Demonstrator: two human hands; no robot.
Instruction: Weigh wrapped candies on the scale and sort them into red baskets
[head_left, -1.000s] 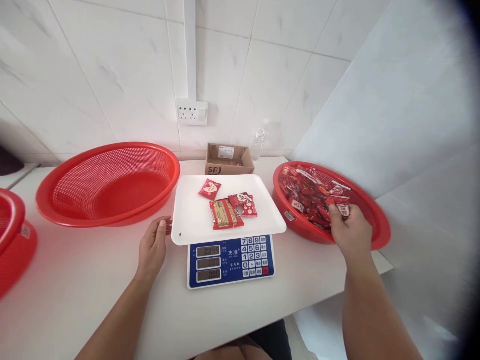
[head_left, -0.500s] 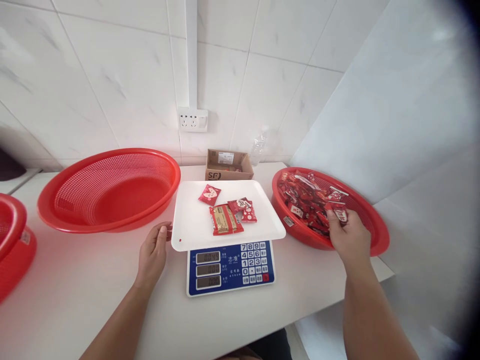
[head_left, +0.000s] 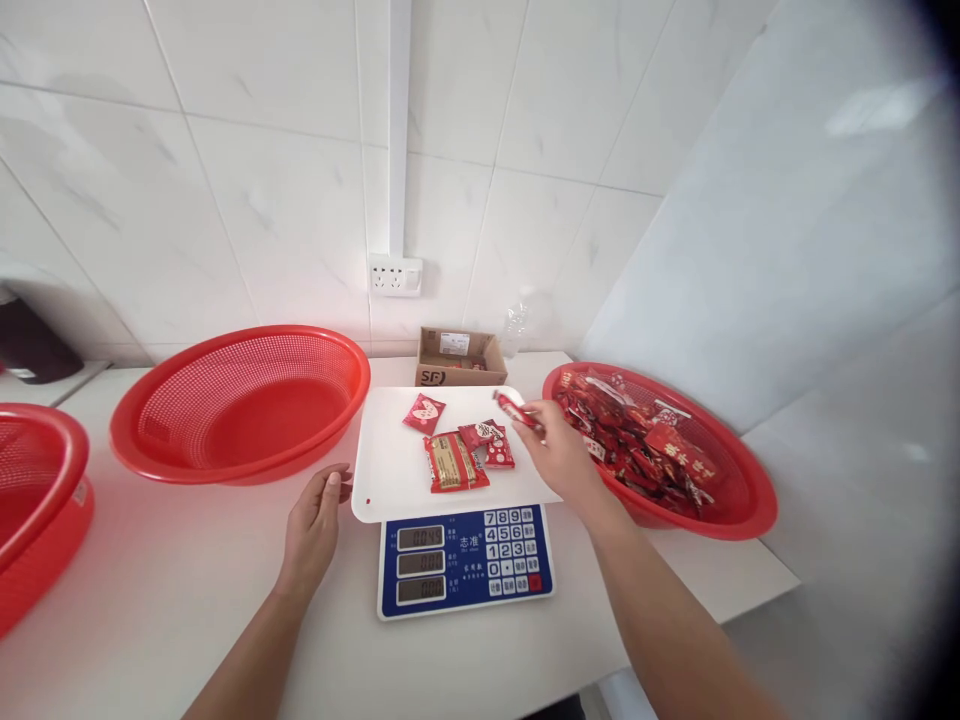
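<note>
A small red snack packet [head_left: 514,409] is pinched in my right hand [head_left: 559,452], held above the right part of the white scale tray [head_left: 405,482]. On the tray lie a larger red packet with a gold label [head_left: 454,462], a red packet with a pale print [head_left: 424,412] and overlapping small red packets [head_left: 484,434]. My left hand [head_left: 315,520] rests beside the tray's left edge, fingers loosely bent and apart, holding nothing. Below the tray, the blue scale panel [head_left: 466,562] shows a reading near 0.045 on its top display.
At right stands a red basket [head_left: 754,500] filled with red packets [head_left: 637,430]. A red mesh basket [head_left: 247,400] stands at left, with another red basket [head_left: 52,530] nearer. Behind the tray are a cardboard box [head_left: 461,372] and a clear plastic bottle [head_left: 515,325].
My right hand has moved left from the filled basket to over the tray, carrying a red packet. The left hand stays by the tray edge. The view has tilted up slightly.
</note>
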